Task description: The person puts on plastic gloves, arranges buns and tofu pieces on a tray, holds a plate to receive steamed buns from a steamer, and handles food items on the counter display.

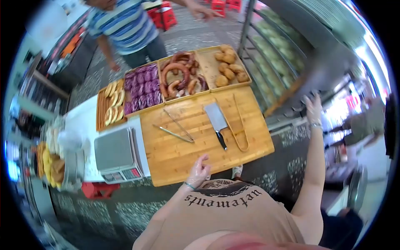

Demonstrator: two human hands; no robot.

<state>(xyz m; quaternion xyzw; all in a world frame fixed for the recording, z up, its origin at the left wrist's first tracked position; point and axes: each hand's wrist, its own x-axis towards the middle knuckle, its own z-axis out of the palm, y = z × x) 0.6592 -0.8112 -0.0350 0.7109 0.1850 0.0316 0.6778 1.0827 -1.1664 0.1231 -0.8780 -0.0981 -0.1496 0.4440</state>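
My left hand (199,171), in a clear glove, is at the front edge of the wooden board (166,160), half curled with its fingers apart and nothing in it. My right hand (313,110), also gloved, is raised at the right beside the metal rack, fingers spread and empty. On the board lie a cleaver (216,118) with a black handle, open metal tongs (179,132) and wooden-coloured tongs (238,132). Behind them trays hold sausages (178,75), brown rounded food (227,68), purple pieces (143,87) and pale curved slices (114,100).
A scale (113,150) stands left of the board. The tall rack (271,50) with loaded shelves stands at the right. Across the trays is a person in a striped shirt (125,27), one arm outstretched. Another person (366,121) is at the far right.
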